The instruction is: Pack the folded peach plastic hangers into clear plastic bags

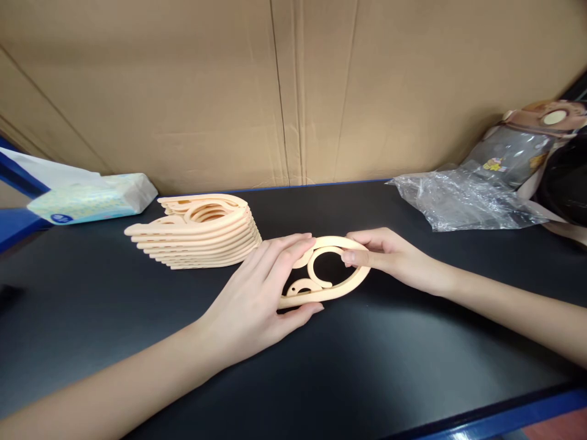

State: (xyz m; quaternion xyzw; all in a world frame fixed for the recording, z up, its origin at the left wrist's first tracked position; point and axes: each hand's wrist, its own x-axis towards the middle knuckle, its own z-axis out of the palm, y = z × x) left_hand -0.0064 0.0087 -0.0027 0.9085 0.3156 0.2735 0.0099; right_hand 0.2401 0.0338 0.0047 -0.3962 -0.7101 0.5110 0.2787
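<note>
Between my two hands is a peach-coloured plastic folding hanger point(349, 286), folded into an oval with a curved hook inside its frame. My left hand point(257, 290) is closed on its left end, fingers over the far edge and thumb along the near edge. My right hand point(389, 252) pinches the rounded right end, thumb on top; the fingers beneath are partly hidden. Just beyond my left hand, a neat stack of matching folded hangers point(208, 231) lies on the black table point(321, 379).
A tissue pack point(105, 198) lies at the back left. Crumpled clear plastic bags point(458, 195) and a clear bottle with a brown lid point(518, 146) are at the back right. Cardboard point(206, 91) rises behind the table, which has a blue front edge point(513, 418).
</note>
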